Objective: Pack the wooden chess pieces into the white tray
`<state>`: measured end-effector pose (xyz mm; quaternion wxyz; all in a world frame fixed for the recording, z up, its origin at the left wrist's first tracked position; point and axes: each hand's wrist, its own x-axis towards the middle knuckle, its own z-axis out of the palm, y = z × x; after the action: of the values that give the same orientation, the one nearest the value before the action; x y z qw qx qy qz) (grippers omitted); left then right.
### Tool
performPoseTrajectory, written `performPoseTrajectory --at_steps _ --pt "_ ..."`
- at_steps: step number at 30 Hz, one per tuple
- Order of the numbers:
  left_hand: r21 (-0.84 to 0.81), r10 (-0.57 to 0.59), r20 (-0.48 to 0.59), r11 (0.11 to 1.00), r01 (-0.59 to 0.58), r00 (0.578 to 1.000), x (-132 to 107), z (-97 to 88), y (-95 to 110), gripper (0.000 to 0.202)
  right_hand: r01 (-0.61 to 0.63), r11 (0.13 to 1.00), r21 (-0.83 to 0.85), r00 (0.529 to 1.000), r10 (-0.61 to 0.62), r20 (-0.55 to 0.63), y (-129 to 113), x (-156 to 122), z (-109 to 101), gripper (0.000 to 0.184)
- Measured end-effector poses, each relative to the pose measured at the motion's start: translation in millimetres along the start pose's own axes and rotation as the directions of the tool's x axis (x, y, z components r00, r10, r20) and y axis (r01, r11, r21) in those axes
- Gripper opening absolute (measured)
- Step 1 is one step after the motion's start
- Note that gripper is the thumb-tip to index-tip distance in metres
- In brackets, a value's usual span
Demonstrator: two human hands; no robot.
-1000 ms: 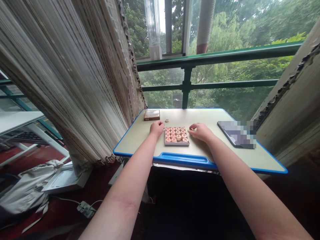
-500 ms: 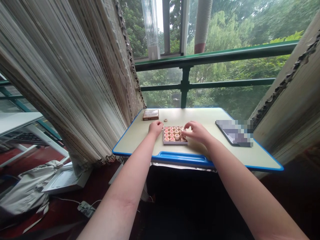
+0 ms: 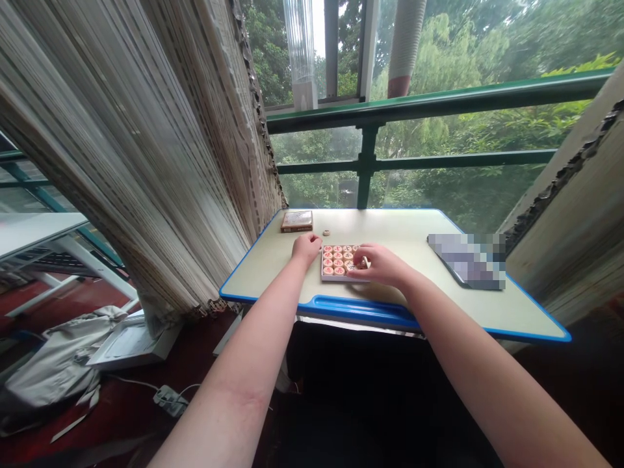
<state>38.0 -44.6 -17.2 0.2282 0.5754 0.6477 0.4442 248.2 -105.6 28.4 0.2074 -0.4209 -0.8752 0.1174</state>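
A small tray (image 3: 324,275) filled with several round wooden game discs marked in red lies on the blue-edged desk (image 3: 273,266). My left hand (image 3: 307,247) rests against the tray's left side, fingers curled. My right hand (image 3: 377,263) lies over the tray's right part, fingertips pinched on a disc there. One loose disc (image 3: 326,232) sits behind the tray, and a brown box lid (image 3: 296,221) lies at the desk's back left.
A dark flat device (image 3: 468,260) lies on the desk's right side. Bead curtains hang at the left (image 3: 146,143) and right (image 3: 570,214). A green railing (image 3: 439,101) and window stand behind the desk. White items and cables lie on the red floor at the left.
My right hand has moved left from the desk beside the tray onto the tray's right discs. My left hand has stayed at the tray's left side.
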Motion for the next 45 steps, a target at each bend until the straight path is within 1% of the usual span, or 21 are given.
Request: performPoseTrajectory --at_steps 5,11,14,19,28,33,37,41,45 --pt "0.006 -0.002 0.002 1.000 0.002 1.000 0.8 0.8 -1.1 0.013 0.010 0.999 0.037 0.999 -0.011 0.041 -1.4 -0.4 -2.5 0.022" --pt "0.002 -0.011 0.004 1.000 0.011 1.000 0.9 1.1 -0.9 0.012 0.021 0.999 0.032 0.999 -0.023 0.047 -0.2 -0.1 -3.3 0.023" --pt "0.010 0.005 0.005 1.000 -0.005 1.000 0.2 0.2 0.1 0.012 0.023 0.999 0.032 0.999 -0.025 0.044 -0.4 -0.1 -3.5 0.025" --pt "0.015 0.021 0.013 1.000 -0.021 1.000 -1.2 -0.8 1.6 0.012 -0.004 1.000 0.029 0.997 0.002 0.074 -2.3 -0.6 -4.2 0.025" --pt "0.024 0.009 0.011 1.000 -0.010 1.000 -0.3 -0.3 0.8 0.012 -0.028 0.999 0.022 0.997 0.026 0.079 -2.1 -0.8 -2.7 0.025" --pt "0.026 0.035 0.004 0.999 -0.035 0.999 0.5 -0.2 -0.5 0.013 0.012 1.000 -0.005 0.998 -0.012 0.064 -0.4 -0.5 -2.2 0.025" --pt "0.016 0.042 0.004 0.999 -0.042 0.999 0.3 0.1 -1.7 0.012 0.045 0.999 0.009 0.997 -0.045 0.062 1.1 -0.5 -3.7 0.029" --pt "0.002 0.049 0.013 0.999 -0.049 0.999 -0.2 0.0 -2.4 0.014 0.105 0.994 0.028 0.994 -0.105 0.001 2.9 -0.2 -4.4 0.027" --pt "0.006 0.048 0.013 0.999 -0.048 0.999 -0.2 -0.6 -2.2 0.013 0.137 0.990 -0.020 0.990 -0.138 -0.041 5.7 1.3 -0.4 0.022"
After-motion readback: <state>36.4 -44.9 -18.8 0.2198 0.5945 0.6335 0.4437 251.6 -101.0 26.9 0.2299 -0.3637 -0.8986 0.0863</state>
